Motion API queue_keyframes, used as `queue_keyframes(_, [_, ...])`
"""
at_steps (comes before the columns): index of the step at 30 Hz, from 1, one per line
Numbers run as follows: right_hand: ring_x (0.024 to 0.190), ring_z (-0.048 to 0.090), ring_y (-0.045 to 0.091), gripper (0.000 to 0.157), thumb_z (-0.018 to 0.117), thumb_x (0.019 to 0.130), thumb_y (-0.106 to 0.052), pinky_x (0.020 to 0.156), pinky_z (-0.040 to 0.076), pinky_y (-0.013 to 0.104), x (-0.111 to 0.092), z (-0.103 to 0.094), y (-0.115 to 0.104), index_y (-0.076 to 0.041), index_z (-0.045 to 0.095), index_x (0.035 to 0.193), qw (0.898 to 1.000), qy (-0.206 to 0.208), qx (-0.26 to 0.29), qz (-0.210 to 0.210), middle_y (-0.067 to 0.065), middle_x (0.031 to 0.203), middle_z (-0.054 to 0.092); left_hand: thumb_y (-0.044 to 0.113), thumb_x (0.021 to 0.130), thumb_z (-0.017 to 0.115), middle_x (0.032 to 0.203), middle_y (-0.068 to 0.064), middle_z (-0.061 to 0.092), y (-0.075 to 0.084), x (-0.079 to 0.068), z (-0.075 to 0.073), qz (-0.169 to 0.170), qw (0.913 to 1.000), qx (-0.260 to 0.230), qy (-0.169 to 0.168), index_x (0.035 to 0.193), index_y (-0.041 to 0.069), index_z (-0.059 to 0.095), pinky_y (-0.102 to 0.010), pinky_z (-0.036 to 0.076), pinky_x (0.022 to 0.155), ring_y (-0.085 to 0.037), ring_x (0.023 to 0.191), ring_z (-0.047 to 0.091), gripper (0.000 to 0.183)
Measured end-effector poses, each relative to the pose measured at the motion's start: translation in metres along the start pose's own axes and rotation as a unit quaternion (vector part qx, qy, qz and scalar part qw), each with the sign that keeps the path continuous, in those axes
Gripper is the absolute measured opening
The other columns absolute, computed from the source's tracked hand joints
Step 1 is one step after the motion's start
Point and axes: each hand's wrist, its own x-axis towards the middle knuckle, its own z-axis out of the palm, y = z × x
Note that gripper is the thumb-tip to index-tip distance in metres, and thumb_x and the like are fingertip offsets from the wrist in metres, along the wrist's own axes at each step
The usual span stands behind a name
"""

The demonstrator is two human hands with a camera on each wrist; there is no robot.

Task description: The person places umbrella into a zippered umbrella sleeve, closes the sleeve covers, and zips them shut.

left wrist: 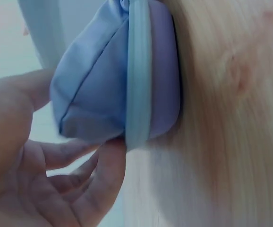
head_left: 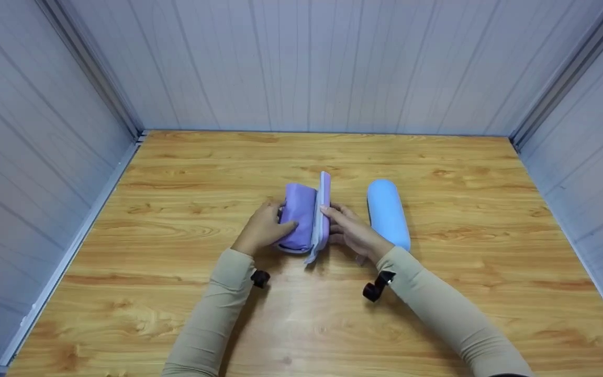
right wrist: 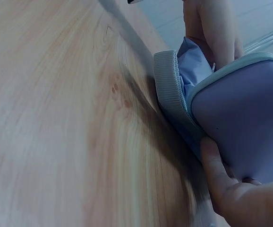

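Observation:
An unzipped purple hard case with a pale zip edge stands with its lid raised, in the middle of the wooden table. A folded purple fabric bundle lies in its left half; what is inside the fabric cannot be seen. My left hand grips the bundle from the left, thumb on top and fingers round its side. From the right, my right hand holds the raised lid, thumb at its edge and fingers behind it. The left wrist view shows the bundle bulging above the zip rim.
A light blue rounded case lies just right of my right hand. Pale panel walls bound the table at the back and both sides. Each wrist carries a small black camera mount.

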Motion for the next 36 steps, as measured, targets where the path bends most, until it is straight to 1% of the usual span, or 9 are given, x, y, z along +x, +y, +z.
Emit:
queue_keyframes(3, [0.103,0.060,0.025,0.074,0.056,0.101,-0.036,0.090,0.052,0.038,0.000,0.001,0.000,0.000,0.020,0.155,1.000,-0.002,0.000,-0.004,0.022,0.126,0.053,0.022,0.091,0.073,0.121,-0.019,0.062,-0.005,-0.007,-0.007,0.010,0.9991,-0.031,-0.026,0.142,-0.004,0.051,-0.042,0.054,0.090,-0.031,0.107,0.063,0.061])
queue_keyframes(5, [0.102,0.060,0.025,0.074,0.055,0.102,-0.035,0.090,0.052,0.038,-0.001,0.001,0.000,0.001,0.019,0.156,1.000,-0.005,0.000,-0.005,0.021,0.125,0.054,0.021,0.092,0.073,0.114,-0.017,0.066,-0.009,-0.011,-0.012,0.017,0.9982,-0.035,-0.047,0.141,-0.004,0.051,-0.040,0.055,0.085,-0.029,0.102,0.064,0.060])
queue_keyframes(9, [0.102,0.060,0.025,0.075,0.055,0.102,-0.035,0.092,0.052,0.040,-0.001,0.002,0.000,0.001,0.018,0.156,1.000,-0.005,0.001,-0.004,0.022,0.125,0.053,0.019,0.093,0.071,0.107,-0.015,0.067,-0.013,-0.019,-0.021,0.029,0.9954,-0.036,-0.084,0.140,-0.005,0.053,-0.039,0.056,0.083,-0.027,0.100,0.064,0.056])
queue_keyframes(13, [0.103,0.060,0.026,0.076,0.056,0.101,-0.035,0.092,0.051,0.040,0.000,0.002,0.000,0.001,0.018,0.156,1.000,0.000,0.000,-0.003,0.022,0.126,0.053,0.009,0.092,0.068,0.104,-0.013,0.066,-0.015,-0.024,-0.027,0.032,0.9925,-0.049,-0.107,0.139,-0.004,0.054,-0.037,0.056,0.080,-0.025,0.095,0.064,0.050])
queue_keyframes(17, [0.102,0.060,0.025,0.076,0.057,0.101,-0.035,0.092,0.051,0.039,0.001,0.002,0.001,0.001,0.018,0.156,1.000,0.002,-0.002,-0.001,0.022,0.126,0.054,0.001,0.088,0.065,0.103,-0.012,0.064,-0.018,-0.026,-0.029,0.043,0.9911,-0.053,-0.114,0.136,-0.004,0.055,-0.036,0.056,0.081,-0.024,0.094,0.064,0.049])
queue_keyframes(21, [0.102,0.060,0.025,0.077,0.057,0.101,-0.035,0.091,0.051,0.039,0.001,0.003,0.001,0.000,0.018,0.156,1.000,0.002,-0.002,-0.001,0.022,0.126,0.053,-0.005,0.081,0.065,0.103,-0.013,0.063,-0.021,-0.025,-0.029,0.054,0.9903,-0.050,-0.118,0.134,-0.007,0.055,-0.037,0.056,0.083,-0.026,0.094,0.064,0.054])
queue_keyframes(24, [0.104,0.060,0.026,0.076,0.057,0.101,-0.035,0.092,0.051,0.040,0.001,0.003,0.001,0.000,0.018,0.156,1.000,-0.001,-0.002,-0.001,0.023,0.128,0.052,-0.008,0.079,0.065,0.103,-0.012,0.063,-0.021,-0.025,-0.028,0.049,0.9899,-0.054,-0.121,0.135,-0.006,0.055,-0.036,0.056,0.083,-0.024,0.093,0.064,0.057])
queue_keyframes(28, [0.106,0.060,0.028,0.075,0.056,0.101,-0.036,0.092,0.050,0.040,0.001,0.002,0.000,0.000,0.019,0.155,1.000,-0.005,-0.009,-0.003,0.024,0.130,0.051,-0.010,0.078,0.067,0.102,-0.013,0.063,-0.020,-0.022,-0.026,0.045,0.9910,-0.051,-0.115,0.133,-0.006,0.057,-0.034,0.056,0.080,-0.023,0.090,0.064,0.055])
queue_keyframes(36, [0.104,0.059,0.026,0.074,0.056,0.101,-0.035,0.091,0.050,0.038,0.000,0.004,-0.001,-0.001,0.019,0.156,1.000,0.002,-0.012,-0.001,0.023,0.129,0.052,-0.008,0.075,0.073,0.123,-0.022,0.058,-0.016,-0.016,-0.023,0.088,0.9905,-0.015,-0.104,0.126,-0.011,0.054,-0.037,0.056,0.087,-0.034,0.103,0.063,0.055])
